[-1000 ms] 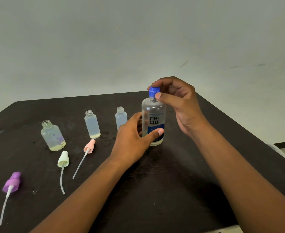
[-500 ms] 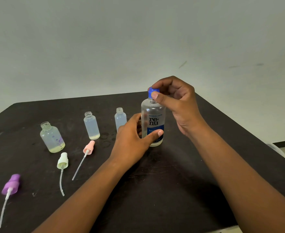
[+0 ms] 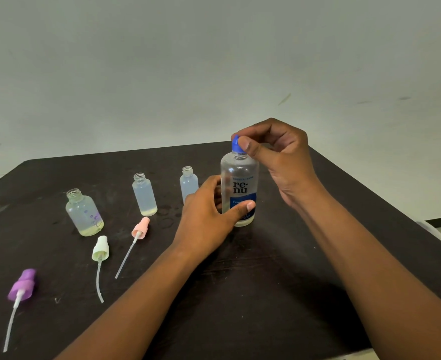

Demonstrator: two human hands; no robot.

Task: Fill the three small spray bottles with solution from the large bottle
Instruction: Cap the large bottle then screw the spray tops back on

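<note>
The large clear bottle (image 3: pixel 239 178) with a blue label stands upright on the dark table (image 3: pixel 279 281). My left hand (image 3: pixel 206 219) grips its lower body. My right hand (image 3: pixel 276 154) pinches its blue cap (image 3: pixel 237 145) with thumb and fingers. Three small open bottles stand to the left: a round one (image 3: pixel 84 214), a slim one (image 3: pixel 144 194), and another slim one (image 3: pixel 188 183) partly hidden behind my left hand. Each holds a little liquid at the bottom.
Three spray tops with dip tubes lie on the table in front of the small bottles: purple (image 3: pixel 22 284) at the near left, pale green (image 3: pixel 100 248), and pink (image 3: pixel 141 228). The table's right edge runs close beside my right forearm.
My right thumb and fingers have shifted slightly round the blue cap. The large bottle and my left hand have stayed in place.
</note>
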